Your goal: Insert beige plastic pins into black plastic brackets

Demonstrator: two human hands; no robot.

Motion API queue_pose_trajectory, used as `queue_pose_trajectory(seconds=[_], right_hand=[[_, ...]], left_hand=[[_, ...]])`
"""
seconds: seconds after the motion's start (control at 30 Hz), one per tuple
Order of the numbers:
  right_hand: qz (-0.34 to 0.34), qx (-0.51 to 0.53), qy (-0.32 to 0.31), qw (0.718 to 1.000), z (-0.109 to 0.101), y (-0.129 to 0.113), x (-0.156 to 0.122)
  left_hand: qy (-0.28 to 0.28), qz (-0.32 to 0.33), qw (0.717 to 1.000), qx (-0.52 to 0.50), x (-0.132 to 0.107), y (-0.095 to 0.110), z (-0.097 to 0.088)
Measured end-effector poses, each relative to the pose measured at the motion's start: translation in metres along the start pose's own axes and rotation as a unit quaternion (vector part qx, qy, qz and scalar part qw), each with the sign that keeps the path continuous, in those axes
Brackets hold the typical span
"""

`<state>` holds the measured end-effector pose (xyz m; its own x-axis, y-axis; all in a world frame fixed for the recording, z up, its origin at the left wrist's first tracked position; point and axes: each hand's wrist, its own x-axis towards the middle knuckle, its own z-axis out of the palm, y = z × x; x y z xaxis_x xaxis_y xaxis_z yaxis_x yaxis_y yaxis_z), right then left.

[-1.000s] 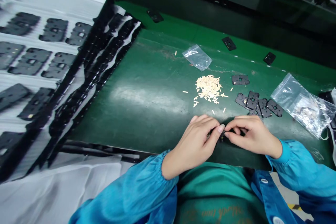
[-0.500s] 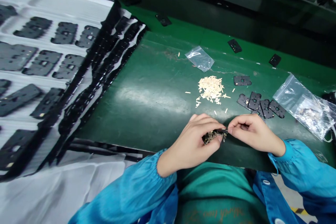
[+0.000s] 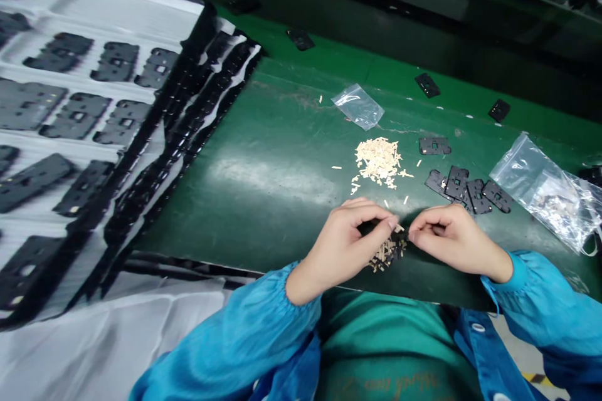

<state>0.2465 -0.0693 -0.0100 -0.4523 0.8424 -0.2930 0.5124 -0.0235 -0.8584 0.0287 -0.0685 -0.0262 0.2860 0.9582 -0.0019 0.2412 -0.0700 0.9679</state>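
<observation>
Between my left hand (image 3: 345, 244) and my right hand (image 3: 454, 238), a clump of cream slivers on a small black piece (image 3: 388, 255) hangs just below the fingertips. Both hands pinch at its top end, and the fingers hide most of the black piece. Ahead of my hands lies a loose pile of the same cream slivers (image 3: 379, 163) on the green mat (image 3: 263, 213). To the right of the pile sit several flat black perforated plastic frames (image 3: 463, 188), some overlapping.
A clear zip bag with pale contents (image 3: 545, 197) lies at right, and a smaller clear bag (image 3: 357, 106) lies beyond the pile. At left, white sheets hold rows of black frames (image 3: 75, 116). Single frames (image 3: 427, 84) lie along the far mat edge.
The clump now hangs lower and shows more below my fingertips. My left hand has shifted slightly left, and my right hand has stayed nearly still.
</observation>
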Motion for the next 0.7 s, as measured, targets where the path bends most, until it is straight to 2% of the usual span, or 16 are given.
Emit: queue_pose_trajectory(seconds=[0.1, 0.2, 0.27, 0.33, 0.47, 0.7], right_hand=[[-0.014, -0.126, -0.026, 0.992, -0.003, -0.001, 0.0], [-0.053, -0.187, -0.034, 0.98, -0.007, -0.004, 0.001], [-0.072, -0.142, -0.004, 0.987, -0.01, -0.008, 0.005], [-0.066, -0.058, 0.055, 0.995, -0.012, -0.012, 0.01], [-0.042, 0.068, 0.158, 0.984, -0.014, -0.023, 0.023], [-0.044, 0.169, 0.201, 0.964, -0.016, -0.028, 0.037]], left_hand=[[0.06, -0.037, 0.997, -0.029, 0.003, -0.001, -0.002], [0.076, -0.055, 0.994, -0.055, 0.009, 0.002, -0.004], [0.075, -0.052, 0.994, -0.067, 0.016, 0.005, -0.004], [0.075, -0.038, 0.994, -0.072, 0.024, 0.01, -0.004], [0.082, -0.017, 0.995, -0.061, 0.04, 0.02, -0.004], [0.089, -0.005, 0.993, -0.08, 0.057, 0.026, -0.008]])
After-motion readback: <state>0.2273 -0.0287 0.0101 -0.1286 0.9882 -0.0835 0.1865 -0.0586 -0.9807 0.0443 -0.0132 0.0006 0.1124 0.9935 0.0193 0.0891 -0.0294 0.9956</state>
